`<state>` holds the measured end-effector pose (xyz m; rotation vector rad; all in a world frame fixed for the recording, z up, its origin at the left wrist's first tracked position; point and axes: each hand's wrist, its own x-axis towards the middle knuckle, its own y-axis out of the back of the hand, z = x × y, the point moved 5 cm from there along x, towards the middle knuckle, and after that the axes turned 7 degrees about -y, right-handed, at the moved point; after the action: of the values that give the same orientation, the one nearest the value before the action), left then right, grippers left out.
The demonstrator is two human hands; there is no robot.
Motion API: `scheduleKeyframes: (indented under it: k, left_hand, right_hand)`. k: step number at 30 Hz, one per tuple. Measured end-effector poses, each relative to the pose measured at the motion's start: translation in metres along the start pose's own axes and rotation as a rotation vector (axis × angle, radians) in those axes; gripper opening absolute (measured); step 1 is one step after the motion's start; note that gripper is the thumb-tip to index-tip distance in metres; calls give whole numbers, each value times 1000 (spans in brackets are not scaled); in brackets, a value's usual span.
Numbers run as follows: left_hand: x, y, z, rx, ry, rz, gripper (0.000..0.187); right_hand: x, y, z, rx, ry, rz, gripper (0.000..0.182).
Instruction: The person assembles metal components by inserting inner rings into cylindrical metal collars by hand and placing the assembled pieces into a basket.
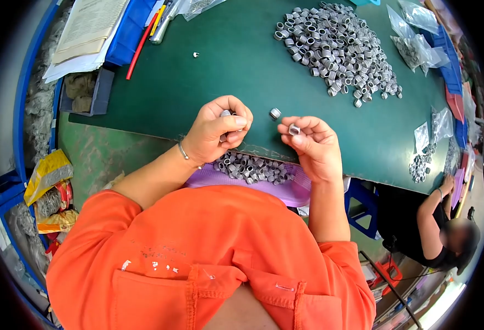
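My left hand (222, 125) is curled closed above the table's near edge, with a few grey metal rings (225, 114) showing between its fingers. Between the thumb and fingertips of my right hand (313, 142) is one small metal ring (294, 130). Another loose ring (275, 113) lies on the green table (214, 71), just beyond my right fingertips. Below my hands, at the table edge, a purple basket (302, 190) holds many similar rings (253, 168).
A large pile of metal rings (341, 47) covers the far right of the table. Plastic bags (418, 47) and a smaller heap of parts (420, 164) lie at right. A red pencil (138, 50) and grey bin (96, 93) are left. Another person (431, 225) sits at right.
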<state>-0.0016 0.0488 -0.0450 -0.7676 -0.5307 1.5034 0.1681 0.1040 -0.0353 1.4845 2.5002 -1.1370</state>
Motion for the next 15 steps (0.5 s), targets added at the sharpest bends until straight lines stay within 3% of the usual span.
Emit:
scheduleKeyframes:
  k: [2,6,10,12,13,14,15]
  left_hand:
    - [-1,1,0,13,2,12,6]
    - [-1,1,-1,-31,-13,-6,6]
    - [0,1,-1,-32,-16,-32,6]
    - [-1,2,-2,-33,-16,-25,6]
    - [-1,2,-2,-35,-17,-18,6]
    - [0,1,-1,-34,-20,-17,6]
    - [-1,1,-1,-31,-14,-9,6]
  right_hand:
    - [-1,7,6,64,-96,-71,20]
    - [-3,6,11,168,-72,-173,17]
    - [-8,4,9,136,-46,-130,20]
    - [-13,-5,3,-95,94,-291,22]
    - [-16,-8,-1,-375,95,-330,25]
    - [-18,-14,-2,-495,58,-356,22]
    - [-18,-20,-8,-738,154,-320,22]
